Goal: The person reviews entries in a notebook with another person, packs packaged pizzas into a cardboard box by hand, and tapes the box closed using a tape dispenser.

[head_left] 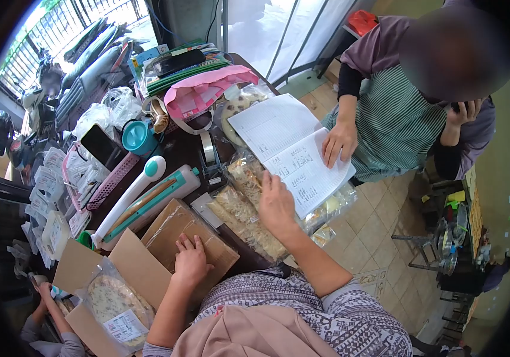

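My left hand [190, 259] lies with fingers spread on top of a brown cardboard box [174, 221]. At the lower left edge of the open notebook [293, 143], my right hand [276, 203] has its index finger stretched out, with nothing visible held in it. Under and beside that hand are clear plastic packs of pale food [237, 217]. The notebook's pages carry handwriting and a ruled table. Across from me, a person's hand [339, 144] rests on the right-hand page. Left of my left hand, an opened carton [139, 253] holds a bagged flat round food [115, 297] with a white label.
A white-and-teal bag sealer [151, 205], tape dispenser [210, 152], pink bag [201, 92], teal cup [139, 138] and a phone on a pink basket [109, 169] crowd the table. The facing person [397, 113] holds something dark near the head. Another person's arms [46, 309] show at lower left.
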Available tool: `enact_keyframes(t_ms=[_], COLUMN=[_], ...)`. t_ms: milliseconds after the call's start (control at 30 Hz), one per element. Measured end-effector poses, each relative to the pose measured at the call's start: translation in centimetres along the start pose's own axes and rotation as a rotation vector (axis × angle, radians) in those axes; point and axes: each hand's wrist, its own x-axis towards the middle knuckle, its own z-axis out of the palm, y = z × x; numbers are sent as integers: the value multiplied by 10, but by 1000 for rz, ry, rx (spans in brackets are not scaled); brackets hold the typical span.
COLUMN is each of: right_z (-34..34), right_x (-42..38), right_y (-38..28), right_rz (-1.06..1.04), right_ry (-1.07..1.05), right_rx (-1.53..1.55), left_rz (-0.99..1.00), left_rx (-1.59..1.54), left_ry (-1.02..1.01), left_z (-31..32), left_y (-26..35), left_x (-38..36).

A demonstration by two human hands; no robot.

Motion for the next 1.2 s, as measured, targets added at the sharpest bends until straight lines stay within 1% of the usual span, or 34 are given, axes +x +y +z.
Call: enact_keyframes(t_ms=[133, 233, 267, 333, 367, 400, 533, 567, 633, 833, 967, 1033, 1100, 1167, 1200], right_z=[-1, 2, 0, -3, -4, -4, -1, -4, -15, -12, -4, 2, -4, -13, -16], right_x=[-11, -20, -23, -30, -33, -38, -51, -53, -61, -76, -78, -79, -79, -79, -78], right_y=[32, 61, 69, 84, 89, 93, 97, 96, 88, 90, 92, 94, 93, 91, 91], right_rz=[98, 167, 169, 105, 111, 72, -13, -10, 55, 19, 46, 31, 11, 18, 24], right_ry=[-21, 12, 9, -26, -27, -15, 41, 42, -57, -6, -16, 55, 131, 133, 169], right_rx=[-101, -153, -151, -146, -145, -114, -100, -99, -105, -129, -148, -174, -117, -59, -67], left_rz=[7, 3, 4, 8, 1, -5, 0, 2, 1, 8, 33, 39, 25, 38, 54], left_rx=[17, 19, 21, 28, 50, 73, 79, 83, 93, 96, 10, -21, 11, 36, 47], left_ry=[-5, -5, 2, 6, -18, -42, -43, -35, -37, -21, 30, 53, 29, 23, 55], left_z=[2, 1, 1, 0, -3, -4, -3, -3, -2, 0, 12, 20, 21, 18, 17], left_y=[-1, -1, -1, 0, 1, 3, 1, 2, 1, 1, -8, -12, -14, -16, -17], left_x=[1, 1, 1, 0, 0, 0, 0, 1, 0, 1, 4, 7, 12, 13, 15])
